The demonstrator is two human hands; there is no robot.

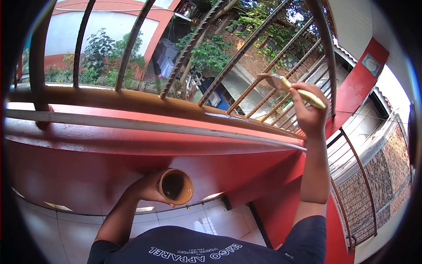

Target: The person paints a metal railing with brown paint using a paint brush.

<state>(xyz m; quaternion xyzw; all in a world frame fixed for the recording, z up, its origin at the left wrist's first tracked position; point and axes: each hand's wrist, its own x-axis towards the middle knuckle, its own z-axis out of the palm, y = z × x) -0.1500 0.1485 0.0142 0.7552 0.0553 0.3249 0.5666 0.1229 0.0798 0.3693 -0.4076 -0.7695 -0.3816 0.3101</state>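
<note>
My right hand point(307, 108) is closed round the pale yellow-green handle of a paintbrush point(281, 82). The brush's bristles are at a thin bar of the metal railing point(237, 57); whether they touch it cannot be made out. Some bars are golden brown, others darker. Lower down, my left hand point(151, 188) grips a round cup point(176, 187) from its left side. The cup has a tan rim and a dark inside, with yellowish drips at its lower edge.
Below the bars runs a brown bottom rail point(110, 99), with a pale pole point(145, 126) along the red wall point(88, 169). White floor tiles point(79, 233) lie beneath. Another railing point(360, 176) stands at the right. Plants and a brick wall show beyond the bars.
</note>
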